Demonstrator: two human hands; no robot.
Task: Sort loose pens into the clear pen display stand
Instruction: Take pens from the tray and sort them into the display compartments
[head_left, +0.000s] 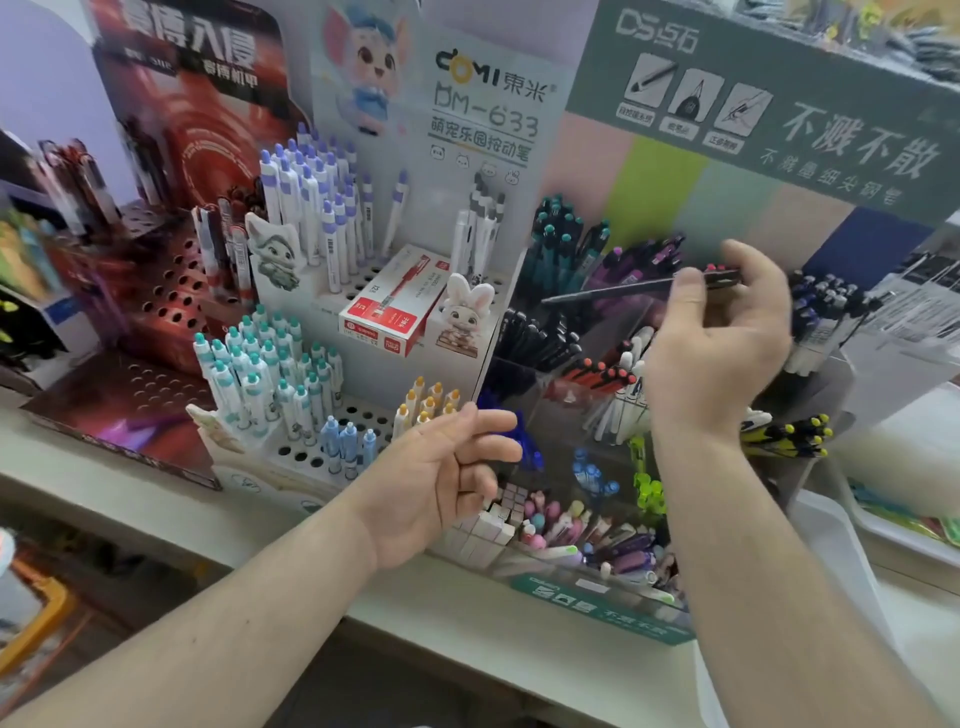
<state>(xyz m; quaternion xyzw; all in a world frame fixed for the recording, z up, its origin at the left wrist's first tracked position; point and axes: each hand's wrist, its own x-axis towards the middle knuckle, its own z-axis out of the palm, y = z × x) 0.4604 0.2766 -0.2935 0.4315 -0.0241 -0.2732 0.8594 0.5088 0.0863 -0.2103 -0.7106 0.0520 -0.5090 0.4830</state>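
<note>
My right hand (719, 338) is raised over the clear pen display stand (597, 587) and pinches a dark pen (623, 288) between thumb and fingers. The pen lies nearly level, tip pointing left, above the stand's compartments of black, red-tipped and white pens. My left hand (447, 478) hovers lower, palm turned up, fingers loosely curled, holding nothing. It sits in front of the stand's left edge, over a row of white erasers or caps.
A white punched-hole pen rack (363, 421) with teal, purple and yellow pens stands to the left, with a red-and-white pen box (389, 312) on it. Further left is a red rack (156, 291). A green header card (779, 104) rises behind the stand. White trays (831, 545) lie at right.
</note>
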